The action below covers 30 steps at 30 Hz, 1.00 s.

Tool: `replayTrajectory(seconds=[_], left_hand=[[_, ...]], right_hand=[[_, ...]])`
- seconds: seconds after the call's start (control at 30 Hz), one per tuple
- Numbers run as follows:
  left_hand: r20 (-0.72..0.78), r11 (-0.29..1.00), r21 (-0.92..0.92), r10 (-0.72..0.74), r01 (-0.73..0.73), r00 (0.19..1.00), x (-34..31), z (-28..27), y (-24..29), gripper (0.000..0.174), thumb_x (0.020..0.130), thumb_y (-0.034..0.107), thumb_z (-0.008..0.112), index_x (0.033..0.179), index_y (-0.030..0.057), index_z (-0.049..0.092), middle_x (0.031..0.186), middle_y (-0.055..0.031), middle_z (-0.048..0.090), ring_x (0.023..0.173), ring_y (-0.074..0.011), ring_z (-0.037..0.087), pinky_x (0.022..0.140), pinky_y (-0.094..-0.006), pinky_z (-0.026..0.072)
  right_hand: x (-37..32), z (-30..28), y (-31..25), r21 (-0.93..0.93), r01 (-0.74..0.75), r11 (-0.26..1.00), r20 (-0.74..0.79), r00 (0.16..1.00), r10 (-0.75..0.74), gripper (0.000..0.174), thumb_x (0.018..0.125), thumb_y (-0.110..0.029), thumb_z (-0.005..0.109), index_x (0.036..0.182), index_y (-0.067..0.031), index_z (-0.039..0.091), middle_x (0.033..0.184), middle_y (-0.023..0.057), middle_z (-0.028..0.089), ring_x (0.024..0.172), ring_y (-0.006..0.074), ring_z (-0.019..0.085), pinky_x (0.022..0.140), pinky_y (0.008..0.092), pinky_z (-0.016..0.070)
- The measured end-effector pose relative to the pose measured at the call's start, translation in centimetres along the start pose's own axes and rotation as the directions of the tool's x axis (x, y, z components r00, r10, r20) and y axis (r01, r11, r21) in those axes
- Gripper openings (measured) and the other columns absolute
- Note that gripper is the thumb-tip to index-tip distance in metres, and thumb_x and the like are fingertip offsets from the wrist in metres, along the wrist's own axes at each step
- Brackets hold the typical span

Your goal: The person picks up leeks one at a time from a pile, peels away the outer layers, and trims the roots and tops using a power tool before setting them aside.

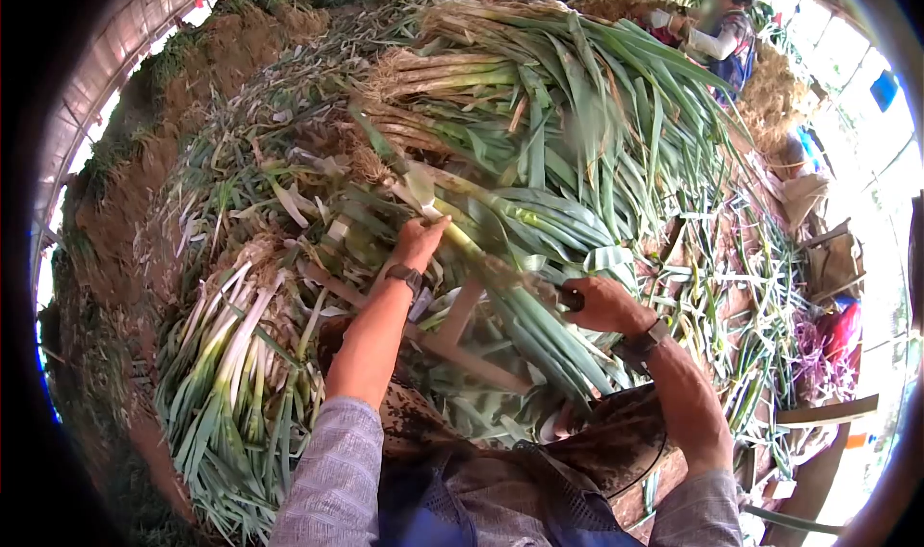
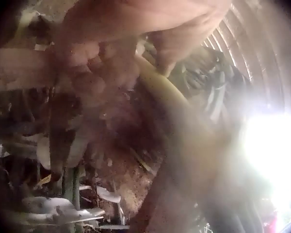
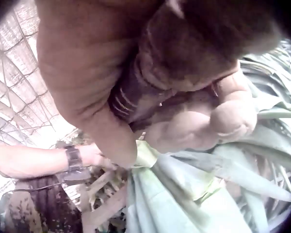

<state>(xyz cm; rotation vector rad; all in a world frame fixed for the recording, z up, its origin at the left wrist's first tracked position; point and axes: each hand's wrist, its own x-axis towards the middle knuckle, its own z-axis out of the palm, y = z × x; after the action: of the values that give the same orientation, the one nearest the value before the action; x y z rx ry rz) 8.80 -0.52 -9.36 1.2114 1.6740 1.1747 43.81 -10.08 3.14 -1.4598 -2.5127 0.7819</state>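
The left hand [image 1: 421,242] grips a leek [image 1: 462,241] by its pale stalk, its green leaves slanting down to the right. In the left wrist view, curled fingers of the left hand [image 2: 106,58] are round a yellowish stalk [image 2: 162,87], partly blurred. To the right, the right hand [image 1: 608,306] is curled round a dark handle [image 1: 572,300] beside the leek's leaves. The right wrist view shows the handle [image 3: 128,99] with pale rings inside the right hand [image 3: 92,73], and the thumb against the leaves [image 3: 160,194]. Whatever the handle belongs to is hidden.
A large pile of leeks [image 1: 577,95] lies ahead, and a smaller bunch [image 1: 236,355] at the left. Wooden slats [image 1: 472,355] stand between the knees. Cut leaves litter the ground. Another person [image 1: 736,42] is at the upper right, near a red bag [image 1: 843,330] lower down.
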Motion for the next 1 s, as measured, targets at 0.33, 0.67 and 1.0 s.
replayTrajectory(seconds=[0.33, 0.67, 1.0], left_hand=[[0.157, 0.882, -0.352, -0.275, 0.314, 0.949, -2.4, 0.0, 3.0, 0.027, 0.085, 0.026, 0.068, 0.102, 0.0060, 0.062, 0.089, -0.0047, 0.065, 0.075, -0.0193, 0.066, 0.063, -0.0358, 0.0534], [0.476, 0.606, -0.686, -0.046, 0.403, 0.878, -3.9, 0.2, 3.5, 0.039, 0.093, 0.032, 0.056, 0.118, 0.0028, 0.056, 0.105, -0.0139, 0.065, 0.100, -0.0284, 0.063, 0.093, -0.0432, 0.0482], [0.435, 0.696, -0.628, -0.057, 0.348, 0.898, -5.3, 1.2, 5.8, 0.047, 0.099, 0.054, 0.048, 0.124, 0.0150, 0.058, 0.113, 0.0006, 0.062, 0.102, -0.0167, 0.059, 0.087, -0.0339, 0.0457]], right_hand=[[-0.9, -2.5, 2.4, 0.034, -0.023, 0.999, 0.245, 0.969, 0.014, 0.039, 0.074, -0.031, 0.076, 0.101, -0.0041, 0.067, 0.080, 0.0127, 0.066, 0.074, 0.0272, 0.063, 0.070, 0.0403, 0.0489], [-1.8, 0.5, 0.4, -0.095, 0.155, 0.983, -0.226, 0.959, -0.173, 0.023, 0.083, -0.027, 0.065, 0.100, -0.0113, 0.069, 0.077, 0.0161, 0.069, 0.070, 0.0361, 0.066, 0.062, 0.0453, 0.0522], [0.2, -0.4, -3.8, -0.064, -0.035, 0.997, -0.213, 0.977, 0.021, 0.033, 0.080, -0.030, 0.068, 0.105, -0.0085, 0.065, 0.072, 0.0180, 0.066, 0.066, 0.0394, 0.063, 0.061, 0.0483, 0.0497]])
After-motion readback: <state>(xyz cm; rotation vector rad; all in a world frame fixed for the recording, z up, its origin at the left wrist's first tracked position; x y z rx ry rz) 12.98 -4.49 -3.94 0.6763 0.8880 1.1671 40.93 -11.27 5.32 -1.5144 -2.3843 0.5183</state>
